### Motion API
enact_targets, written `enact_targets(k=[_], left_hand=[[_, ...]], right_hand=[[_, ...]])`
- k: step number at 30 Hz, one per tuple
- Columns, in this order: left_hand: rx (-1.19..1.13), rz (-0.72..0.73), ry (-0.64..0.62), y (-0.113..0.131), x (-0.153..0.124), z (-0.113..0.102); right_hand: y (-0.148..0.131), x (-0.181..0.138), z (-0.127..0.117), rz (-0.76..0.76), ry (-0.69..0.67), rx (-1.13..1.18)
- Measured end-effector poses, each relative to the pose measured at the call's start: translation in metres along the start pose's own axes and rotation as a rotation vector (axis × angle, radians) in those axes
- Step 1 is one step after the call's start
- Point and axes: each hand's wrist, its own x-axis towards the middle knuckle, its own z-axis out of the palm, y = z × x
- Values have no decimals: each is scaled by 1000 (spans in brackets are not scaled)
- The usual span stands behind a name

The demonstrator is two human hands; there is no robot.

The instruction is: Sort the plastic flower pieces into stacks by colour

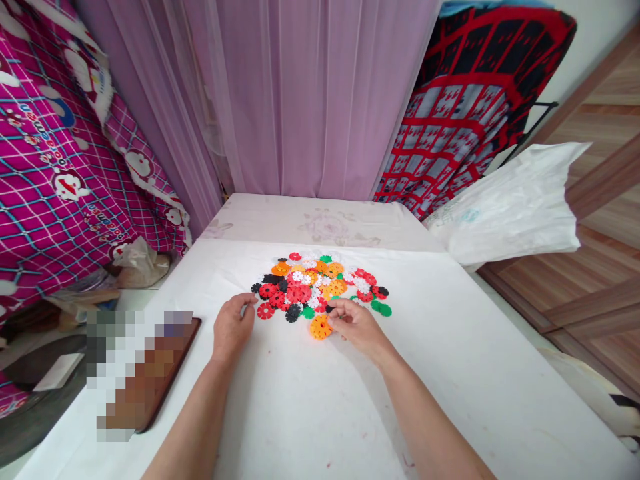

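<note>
On my feed, the right hand (356,327) has its thumb and forefinger drawn close at the right edge of an orange disc (316,330); I can't tell whether they actually pinch it. I judge the disc very light, stiff plastic, a little slick, hardly fragile, though its thin slots might chip if forced. I'd take it by the rim, thumb against one face and fingertip on the other. It's round and bright orange, with dark openings inside a notched edge, and sits just in front of the pile of discs (299,293), a flat scatter of red, black, white, green and more orange. The left hand (233,328) curls loosely beside a red disc (265,311), nothing visible in its fingers. Around everything I see white cloth (300,413).
</note>
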Motion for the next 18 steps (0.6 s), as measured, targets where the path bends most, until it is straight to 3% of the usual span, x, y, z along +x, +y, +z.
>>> enact_targets(k=[5,12,18], left_hand=[[-1,2,0,0,0,1],[8,10,-3,1,0,0],[9,-1,2,2,0,-1]], right_hand=[[6,3,-13,-97,87,-257],[-12,-14,-12,-211,-143,-499],[-14,-17,-7,-207,-142,-599]])
